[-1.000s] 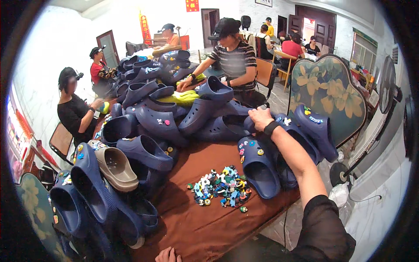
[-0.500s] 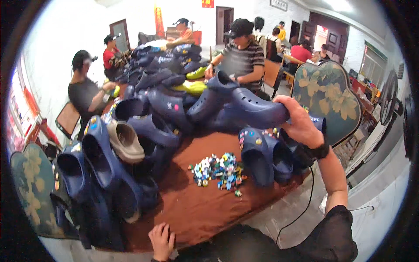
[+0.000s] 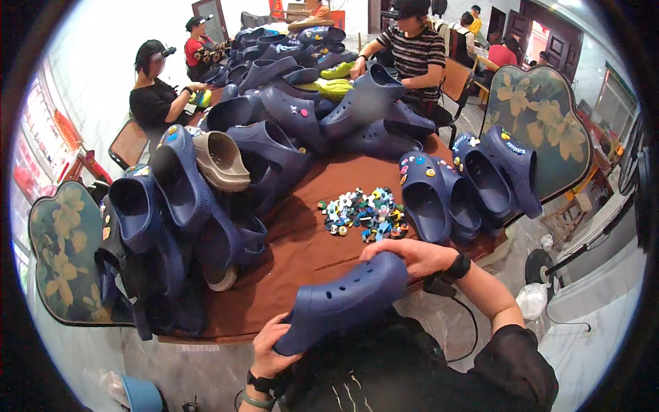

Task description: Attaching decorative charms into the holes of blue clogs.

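A plain navy clog [image 3: 350, 288] is held tilted over the near table edge, between both my hands. My right hand [image 3: 417, 258] grips its toe end on the right. At the other end my left hand [image 3: 272, 347] has its fingers closed round the opening. No charms show on the holed top of this clog. Just beyond it lies a loose heap of small colourful shoe charms [image 3: 367, 214] on the brown cloth-covered table [image 3: 295, 264]. To the right of the heap stand several navy clogs [image 3: 424, 199] with charms fixed in them.
More navy clogs [image 3: 180, 182] and a taupe clog [image 3: 223, 161] crowd the left side. A big pile of clogs [image 3: 288, 69] fills the far table. Co-workers [image 3: 412, 55] sit around it. Flowered chair backs [image 3: 539, 123] flank the table; a blue bucket [image 3: 141, 393] stands at lower left.
My right hand has brought the clog from the far right of the pile down toward me. My left hand has left the table and taken hold of its other end. The view has tilted down.
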`<control>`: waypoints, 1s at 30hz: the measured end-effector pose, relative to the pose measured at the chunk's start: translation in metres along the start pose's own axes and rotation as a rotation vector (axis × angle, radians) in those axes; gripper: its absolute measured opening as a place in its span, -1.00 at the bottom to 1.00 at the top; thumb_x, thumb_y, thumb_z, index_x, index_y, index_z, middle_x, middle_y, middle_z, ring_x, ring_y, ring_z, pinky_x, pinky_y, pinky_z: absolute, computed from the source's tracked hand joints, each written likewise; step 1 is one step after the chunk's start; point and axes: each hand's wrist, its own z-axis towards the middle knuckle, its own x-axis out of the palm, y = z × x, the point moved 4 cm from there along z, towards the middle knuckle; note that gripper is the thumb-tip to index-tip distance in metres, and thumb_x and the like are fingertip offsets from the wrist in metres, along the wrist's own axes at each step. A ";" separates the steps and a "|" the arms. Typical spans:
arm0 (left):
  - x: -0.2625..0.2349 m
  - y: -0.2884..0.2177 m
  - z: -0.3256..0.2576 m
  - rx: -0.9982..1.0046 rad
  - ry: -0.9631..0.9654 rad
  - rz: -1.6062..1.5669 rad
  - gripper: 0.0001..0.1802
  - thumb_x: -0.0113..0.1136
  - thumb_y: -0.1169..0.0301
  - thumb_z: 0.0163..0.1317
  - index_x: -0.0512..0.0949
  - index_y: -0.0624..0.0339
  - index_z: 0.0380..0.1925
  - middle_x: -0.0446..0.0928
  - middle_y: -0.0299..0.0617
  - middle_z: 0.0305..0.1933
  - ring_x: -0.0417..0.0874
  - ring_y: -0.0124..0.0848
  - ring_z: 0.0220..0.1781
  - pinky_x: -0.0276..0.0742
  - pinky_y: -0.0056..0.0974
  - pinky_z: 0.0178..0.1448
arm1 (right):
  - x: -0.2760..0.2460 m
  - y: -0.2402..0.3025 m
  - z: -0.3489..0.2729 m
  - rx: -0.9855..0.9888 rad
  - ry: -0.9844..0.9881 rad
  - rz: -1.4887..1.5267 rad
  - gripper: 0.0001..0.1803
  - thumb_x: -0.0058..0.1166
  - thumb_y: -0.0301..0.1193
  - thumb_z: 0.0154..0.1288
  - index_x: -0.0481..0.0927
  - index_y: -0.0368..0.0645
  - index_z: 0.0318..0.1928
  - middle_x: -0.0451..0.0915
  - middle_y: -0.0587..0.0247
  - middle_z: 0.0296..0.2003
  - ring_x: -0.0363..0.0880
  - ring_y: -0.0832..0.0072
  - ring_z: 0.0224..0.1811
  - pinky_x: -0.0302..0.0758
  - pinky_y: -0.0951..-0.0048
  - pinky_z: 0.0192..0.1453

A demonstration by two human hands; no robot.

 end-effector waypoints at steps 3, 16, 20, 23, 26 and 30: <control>-0.011 0.001 -0.014 0.008 -0.053 0.212 -0.57 0.52 0.44 -0.30 0.64 0.26 -0.31 0.67 -0.07 -0.17 0.66 0.02 0.00 0.47 0.10 0.29 | -0.010 -0.038 0.019 0.127 -0.161 -0.451 -0.46 0.24 -0.47 0.20 0.39 -0.21 0.18 0.60 0.02 -0.06 0.59 0.25 0.07 0.48 0.29 0.16; 0.054 -0.021 -0.029 0.047 0.167 0.657 -0.41 0.55 0.05 -0.17 0.62 0.14 -0.17 0.60 -0.19 -0.05 0.56 -0.15 -0.08 0.52 -0.10 -0.06 | -0.078 -0.165 0.128 0.443 -0.473 -1.293 -0.67 0.29 -0.18 0.14 0.66 -0.24 -0.37 0.67 0.00 -0.40 0.69 0.07 -0.30 0.61 0.12 -0.25; 0.042 -0.026 -0.006 0.018 0.099 0.626 -0.31 0.56 0.03 -0.18 0.59 0.20 -0.08 0.51 -0.03 0.05 0.49 -0.03 0.09 0.43 -0.02 0.15 | -0.085 -0.174 0.132 0.530 -0.530 -1.140 -0.75 0.26 -0.32 0.10 0.65 -0.27 -0.33 0.66 -0.12 -0.27 0.67 -0.01 -0.19 0.60 0.07 -0.14; 0.051 -0.024 0.010 -0.101 0.148 0.572 0.09 0.56 -0.03 -0.24 0.31 0.21 0.30 0.14 0.22 0.34 0.09 0.23 0.43 0.10 0.18 0.40 | -0.086 -0.188 0.129 0.485 -0.595 -1.143 -0.75 0.28 -0.31 0.07 0.58 -0.24 -0.37 0.64 -0.03 -0.38 0.63 0.00 -0.23 0.55 0.04 -0.13; 0.064 -0.017 0.010 -0.154 0.214 0.679 0.07 0.53 0.09 -0.17 0.23 0.19 0.36 0.09 0.24 0.38 -0.01 0.27 0.47 0.05 0.24 0.40 | -0.083 -0.186 0.134 0.380 -0.641 -1.138 -0.81 0.24 -0.39 0.04 0.57 -0.22 -0.37 0.63 -0.01 -0.39 0.62 0.01 -0.24 0.53 0.05 -0.14; 0.054 -0.013 0.018 -0.104 0.285 0.693 0.02 0.43 0.35 -0.20 0.22 0.09 0.38 0.05 0.23 0.41 -0.05 0.29 0.49 0.04 0.25 0.39 | -0.083 -0.169 0.117 0.284 -0.591 -0.974 -0.82 0.25 -0.42 0.05 0.69 -0.18 -0.29 0.65 0.00 -0.27 0.63 0.06 -0.14 0.54 0.13 -0.04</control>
